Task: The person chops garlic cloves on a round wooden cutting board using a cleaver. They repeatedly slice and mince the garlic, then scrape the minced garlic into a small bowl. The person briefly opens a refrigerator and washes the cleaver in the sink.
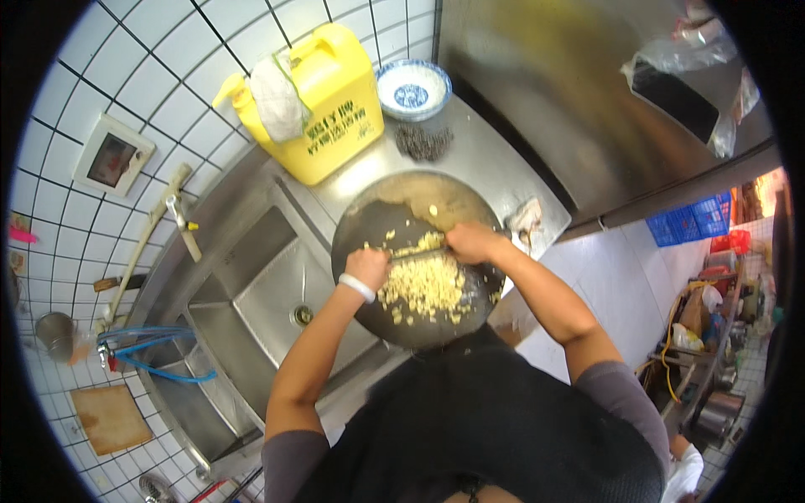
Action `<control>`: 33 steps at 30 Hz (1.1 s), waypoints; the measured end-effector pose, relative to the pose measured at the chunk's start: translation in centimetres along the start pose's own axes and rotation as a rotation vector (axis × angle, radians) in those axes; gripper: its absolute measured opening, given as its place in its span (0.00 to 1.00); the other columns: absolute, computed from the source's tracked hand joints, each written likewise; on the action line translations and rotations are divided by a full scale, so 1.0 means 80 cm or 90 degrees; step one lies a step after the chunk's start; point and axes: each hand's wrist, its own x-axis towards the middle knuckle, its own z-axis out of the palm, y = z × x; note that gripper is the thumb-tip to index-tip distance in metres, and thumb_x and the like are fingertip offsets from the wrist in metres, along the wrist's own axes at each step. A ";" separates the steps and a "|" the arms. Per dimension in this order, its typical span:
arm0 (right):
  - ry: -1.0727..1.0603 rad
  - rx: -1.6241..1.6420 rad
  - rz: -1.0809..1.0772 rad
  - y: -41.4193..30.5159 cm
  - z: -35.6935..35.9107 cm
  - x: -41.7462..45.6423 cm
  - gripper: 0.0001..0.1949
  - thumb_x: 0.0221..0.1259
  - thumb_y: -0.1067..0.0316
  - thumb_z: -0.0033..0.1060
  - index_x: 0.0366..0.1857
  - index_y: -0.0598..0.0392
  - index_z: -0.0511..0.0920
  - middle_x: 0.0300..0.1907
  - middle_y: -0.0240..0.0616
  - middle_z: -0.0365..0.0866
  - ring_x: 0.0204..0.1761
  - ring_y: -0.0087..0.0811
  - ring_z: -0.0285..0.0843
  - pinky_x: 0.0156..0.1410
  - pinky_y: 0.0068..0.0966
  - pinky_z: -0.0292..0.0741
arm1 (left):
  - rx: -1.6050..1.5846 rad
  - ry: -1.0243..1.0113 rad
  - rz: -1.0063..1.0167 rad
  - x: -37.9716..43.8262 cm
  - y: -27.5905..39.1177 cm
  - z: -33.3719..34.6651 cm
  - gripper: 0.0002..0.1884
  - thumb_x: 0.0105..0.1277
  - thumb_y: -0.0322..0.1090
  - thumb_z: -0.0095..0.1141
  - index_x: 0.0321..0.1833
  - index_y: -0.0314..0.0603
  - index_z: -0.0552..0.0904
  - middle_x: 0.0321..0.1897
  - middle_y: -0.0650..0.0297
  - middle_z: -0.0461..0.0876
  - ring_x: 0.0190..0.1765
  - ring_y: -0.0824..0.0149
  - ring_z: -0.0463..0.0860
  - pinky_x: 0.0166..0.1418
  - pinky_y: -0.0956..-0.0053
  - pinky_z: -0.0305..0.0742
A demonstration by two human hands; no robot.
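Observation:
A round, dark chopping board (402, 188) lies before me on the steel counter. Pale yellow chopped pieces (424, 286), perhaps garlic, are heaped on its middle, with loose bits around them. My left hand (368, 269), a white band at its wrist, is closed at one end of a knife (418, 253). At the other end, my right hand (473, 243) grips it too. The blade shows nearly edge-on across the chopped heap. My fingers hide both its ends, so the handle cannot be made out clearly.
Left of the board is a steel sink (267, 270) with a tap (182, 220). Behind stand a yellow jug (346, 82) with a cloth (277, 100), a blue-and-white bowl (412, 88) and a steel scourer (422, 141). A steel cabinet (503, 82) borders the right.

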 end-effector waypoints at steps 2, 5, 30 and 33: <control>0.020 -0.009 -0.001 -0.003 -0.023 -0.010 0.09 0.51 0.64 0.58 0.31 0.57 0.82 0.31 0.50 0.82 0.37 0.49 0.81 0.43 0.41 0.78 | -0.035 0.026 0.029 0.003 -0.003 -0.023 0.09 0.55 0.41 0.62 0.30 0.44 0.83 0.25 0.53 0.83 0.31 0.51 0.83 0.36 0.58 0.78; 0.003 -0.034 0.032 0.008 -0.025 0.002 0.11 0.52 0.60 0.59 0.32 0.57 0.82 0.31 0.50 0.82 0.38 0.48 0.82 0.44 0.40 0.78 | -0.031 0.012 0.019 0.019 -0.011 -0.018 0.09 0.55 0.40 0.63 0.32 0.44 0.84 0.26 0.54 0.83 0.32 0.51 0.83 0.36 0.58 0.78; 0.080 -0.042 -0.004 -0.031 0.029 -0.051 0.06 0.47 0.72 0.53 0.21 0.59 0.80 0.26 0.49 0.82 0.33 0.46 0.83 0.39 0.39 0.79 | -0.047 0.154 0.106 -0.046 0.014 0.001 0.01 0.51 0.29 0.55 0.24 0.44 0.76 0.21 0.59 0.79 0.25 0.57 0.82 0.28 0.63 0.77; 0.041 -0.035 -0.002 -0.046 0.018 -0.062 0.06 0.46 0.72 0.53 0.20 0.59 0.80 0.25 0.49 0.82 0.32 0.46 0.83 0.38 0.39 0.79 | -0.057 0.138 0.094 -0.047 0.018 0.014 0.02 0.48 0.27 0.55 0.26 0.44 0.78 0.21 0.60 0.79 0.25 0.57 0.81 0.30 0.64 0.77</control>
